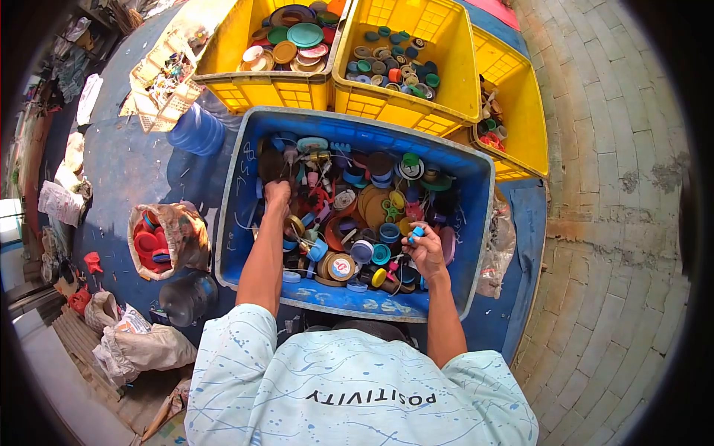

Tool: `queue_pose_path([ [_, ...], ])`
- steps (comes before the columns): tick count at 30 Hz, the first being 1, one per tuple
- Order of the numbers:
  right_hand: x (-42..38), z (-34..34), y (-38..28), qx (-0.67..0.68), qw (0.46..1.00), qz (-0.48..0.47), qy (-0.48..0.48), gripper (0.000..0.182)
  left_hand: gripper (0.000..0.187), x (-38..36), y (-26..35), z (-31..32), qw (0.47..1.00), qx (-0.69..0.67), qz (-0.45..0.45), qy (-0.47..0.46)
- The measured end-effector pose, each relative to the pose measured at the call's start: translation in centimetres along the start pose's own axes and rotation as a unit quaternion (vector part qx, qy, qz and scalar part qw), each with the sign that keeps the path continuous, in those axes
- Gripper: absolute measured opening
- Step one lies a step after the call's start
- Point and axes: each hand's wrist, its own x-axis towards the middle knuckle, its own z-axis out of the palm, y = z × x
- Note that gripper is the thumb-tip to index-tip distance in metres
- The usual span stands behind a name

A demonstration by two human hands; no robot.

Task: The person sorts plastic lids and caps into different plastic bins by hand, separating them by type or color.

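Observation:
A large blue crate (357, 306) in front of me holds a jumble of plastic caps, round lids and small pump tops. Inside its right half, my right hand (427, 254) is closed around a small blue bottle cap (416, 235). My left hand (277, 195) reaches into the left side of the crate with its fingers curled, beside a dark round lid (272, 164). Shadow hides its fingertips and whatever they grip. Between the hands lie brown lids (374, 208), a yellow-green flower-shaped piece (390, 211) and a white-topped round lid (341, 267).
Beyond the crate stand yellow crates (405, 111) holding sorted lids and caps. A cream basket (152, 123) and a blue water jug (197, 132) are at the far left. A sack of red caps (190, 239) and a clear jug (188, 297) sit nearer. Paving (610, 223) runs along the right.

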Motion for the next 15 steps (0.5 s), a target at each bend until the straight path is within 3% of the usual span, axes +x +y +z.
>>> queue_pose_path([
  [5,1.4,1.3,0.4,0.013,1.0,0.013,0.005,0.026,0.015,-7.3,1.0,0.0,0.989,-0.108,-0.046,-0.094],
  [8,3.0,0.8,1.3,-0.08,0.992,0.015,0.099,0.024,0.017,-10.4,1.1,-0.7,0.982,-0.132,-0.052,-0.125],
  [12,5.8,0.3,2.7,-0.108,0.983,0.033,0.141,0.029,0.02,-14.5,0.8,-2.0,0.971,-0.154,-0.052,-0.177],
  [15,8.4,0.8,3.9,-0.195,0.962,-0.008,0.192,0.033,0.021,-16.8,-0.6,-2.4,0.958,-0.197,-0.05,-0.204],
])
